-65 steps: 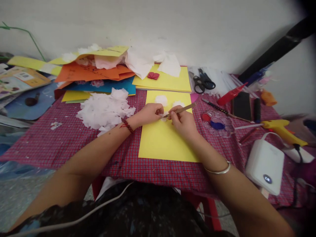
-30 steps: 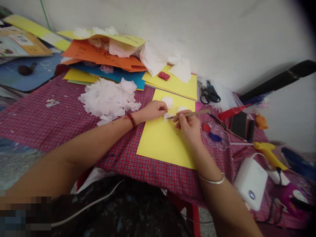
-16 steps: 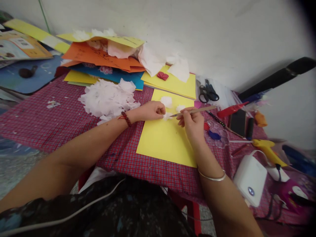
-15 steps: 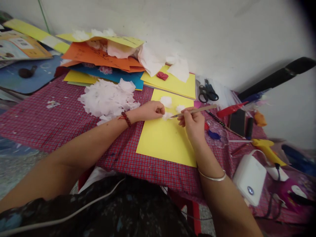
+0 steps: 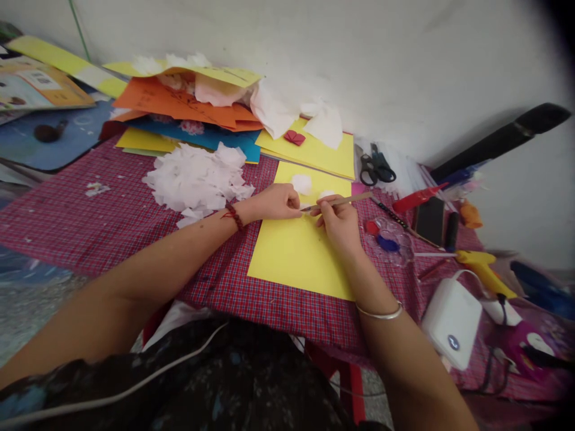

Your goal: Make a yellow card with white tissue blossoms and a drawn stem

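Tan slim stick (image 5: 358, 197) — wooden, perhaps — slants through the right grip (image 5: 339, 225).

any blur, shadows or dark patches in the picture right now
In the head view, the upper right corner goes black and a soft shadow lies on the wall near the black pole; same head view, the tip of the slim stick by the left hand is too soft to make out.

A pale wall (image 5: 381, 66) backs the plaid-covered table (image 5: 90, 224).
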`<state>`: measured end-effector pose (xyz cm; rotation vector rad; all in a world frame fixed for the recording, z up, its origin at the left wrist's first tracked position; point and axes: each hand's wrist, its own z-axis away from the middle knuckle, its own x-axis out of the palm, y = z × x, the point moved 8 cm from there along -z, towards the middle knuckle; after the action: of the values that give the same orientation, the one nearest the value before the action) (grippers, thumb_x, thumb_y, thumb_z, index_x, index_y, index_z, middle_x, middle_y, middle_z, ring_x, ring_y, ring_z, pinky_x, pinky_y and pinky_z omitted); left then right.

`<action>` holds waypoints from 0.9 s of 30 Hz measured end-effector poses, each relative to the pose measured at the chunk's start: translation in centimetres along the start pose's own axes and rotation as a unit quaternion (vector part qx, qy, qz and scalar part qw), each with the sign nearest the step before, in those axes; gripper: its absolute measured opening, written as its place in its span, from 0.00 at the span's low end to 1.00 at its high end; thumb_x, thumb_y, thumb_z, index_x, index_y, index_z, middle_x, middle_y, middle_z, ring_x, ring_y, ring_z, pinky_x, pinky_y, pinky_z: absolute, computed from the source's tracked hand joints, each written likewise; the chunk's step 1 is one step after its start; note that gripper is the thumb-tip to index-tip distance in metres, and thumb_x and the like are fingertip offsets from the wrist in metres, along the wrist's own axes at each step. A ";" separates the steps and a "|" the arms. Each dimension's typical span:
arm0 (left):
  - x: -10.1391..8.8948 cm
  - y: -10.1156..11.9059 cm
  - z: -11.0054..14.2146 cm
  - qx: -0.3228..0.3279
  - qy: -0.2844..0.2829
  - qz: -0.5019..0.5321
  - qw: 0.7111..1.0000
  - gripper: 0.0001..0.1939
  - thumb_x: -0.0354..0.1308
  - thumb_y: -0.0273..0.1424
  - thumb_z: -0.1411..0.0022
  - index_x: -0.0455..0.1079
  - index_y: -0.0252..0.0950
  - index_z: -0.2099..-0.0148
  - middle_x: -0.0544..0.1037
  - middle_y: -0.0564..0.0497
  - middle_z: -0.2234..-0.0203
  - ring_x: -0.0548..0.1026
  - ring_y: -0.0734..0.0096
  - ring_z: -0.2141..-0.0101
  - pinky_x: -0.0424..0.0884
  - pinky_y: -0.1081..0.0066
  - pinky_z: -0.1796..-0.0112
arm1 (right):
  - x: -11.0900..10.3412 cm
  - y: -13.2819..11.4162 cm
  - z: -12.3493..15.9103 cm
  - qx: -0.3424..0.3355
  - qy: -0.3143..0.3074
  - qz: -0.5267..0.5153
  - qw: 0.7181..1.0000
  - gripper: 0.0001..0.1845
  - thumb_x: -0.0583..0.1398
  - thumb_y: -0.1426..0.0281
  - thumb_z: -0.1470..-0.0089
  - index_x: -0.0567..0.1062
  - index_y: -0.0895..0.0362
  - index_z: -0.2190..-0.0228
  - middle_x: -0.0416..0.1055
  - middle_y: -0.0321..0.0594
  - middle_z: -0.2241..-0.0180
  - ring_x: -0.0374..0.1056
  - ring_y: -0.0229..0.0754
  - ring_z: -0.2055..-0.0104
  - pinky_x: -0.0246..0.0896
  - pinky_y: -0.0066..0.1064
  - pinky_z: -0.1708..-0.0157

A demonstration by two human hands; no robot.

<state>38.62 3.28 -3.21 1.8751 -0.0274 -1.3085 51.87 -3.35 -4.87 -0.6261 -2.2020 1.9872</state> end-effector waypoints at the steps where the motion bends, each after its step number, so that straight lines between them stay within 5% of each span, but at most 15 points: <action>1: 0.0 0.0 0.0 0.003 0.007 -0.003 1.000 0.06 0.61 0.30 0.49 0.76 0.32 0.69 0.76 0.49 0.72 0.71 0.71 0.72 0.63 0.72 0.70 | 0.0 0.0 -0.1 0.000 0.001 0.002 1.000 0.09 0.59 0.63 0.48 0.70 0.57 0.69 0.73 0.33 0.79 0.62 0.31 0.84 0.55 0.23 0.84; 7: 0.6 0.1 -0.2 0.020 0.025 -0.030 0.999 0.05 0.56 0.21 0.49 0.72 0.33 0.72 0.72 0.50 0.72 0.68 0.73 0.72 0.61 0.72 0.70 | 0.1 0.2 -0.3 -0.002 0.003 0.014 1.000 0.09 0.60 0.63 0.47 0.70 0.57 0.69 0.73 0.33 0.79 0.62 0.31 0.85 0.56 0.24 0.84; 18: 0.4 -0.6 -0.5 0.011 0.047 -0.009 0.999 0.06 0.55 0.19 0.48 0.71 0.33 0.71 0.74 0.50 0.73 0.69 0.71 0.71 0.61 0.71 0.69 | -1.3 -0.8 0.1 -0.025 0.038 0.037 0.998 0.12 0.59 0.59 0.45 0.69 0.56 0.69 0.72 0.34 0.78 0.63 0.31 0.83 0.54 0.22 0.85; 24: 0.6 -1.1 -0.4 -0.019 0.060 0.047 0.997 0.09 0.54 0.19 0.45 0.73 0.32 0.63 0.76 0.51 0.72 0.70 0.73 0.71 0.63 0.72 0.70 | -0.3 -0.4 0.2 -0.016 0.005 0.032 0.999 0.12 0.61 0.60 0.47 0.70 0.56 0.69 0.72 0.34 0.78 0.62 0.32 0.83 0.56 0.23 0.85; 27: -1.0 -1.4 -0.4 -0.034 0.019 0.076 0.996 0.14 0.51 0.20 0.43 0.73 0.31 0.57 0.76 0.51 0.72 0.71 0.73 0.72 0.64 0.73 0.70 | -0.3 -0.2 0.2 -0.014 0.004 0.032 0.999 0.12 0.62 0.60 0.48 0.71 0.57 0.69 0.72 0.34 0.78 0.62 0.32 0.84 0.56 0.24 0.85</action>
<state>37.87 4.92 -3.27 1.8029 -0.1022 -1.1547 52.02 -3.63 -4.63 -0.7165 -2.2360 1.9824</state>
